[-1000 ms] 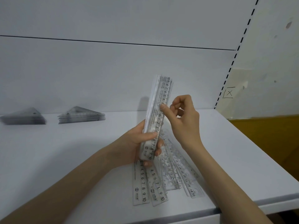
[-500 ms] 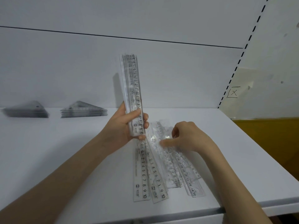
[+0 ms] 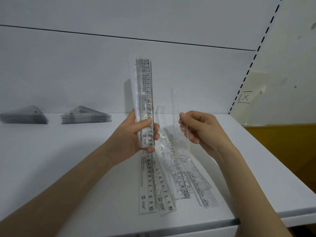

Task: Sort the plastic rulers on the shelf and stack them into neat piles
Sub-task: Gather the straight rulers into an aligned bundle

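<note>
My left hand (image 3: 136, 134) grips a bundle of clear straight rulers (image 3: 144, 89), held upright above the white shelf (image 3: 68, 168). To its right, my right hand (image 3: 198, 127) pinches a single clear ruler (image 3: 177, 134) near its middle, lifted off the shelf and standing almost upright. Below both hands a loose fan of several clear rulers (image 3: 164, 185) lies flat near the shelf's front edge.
Two stacks of clear triangular set squares sit at the back left of the shelf: one (image 3: 85, 115) nearer the middle, another (image 3: 24, 115) at the far left. The shelf's front edge (image 3: 171, 228) runs below the loose rulers. A perforated upright (image 3: 253, 60) and yellow surface (image 3: 282, 147) stand at the right.
My right hand went down to the loose rulers, then came up holding one clear ruler. My left hand raised its bundle and shifted it left.
</note>
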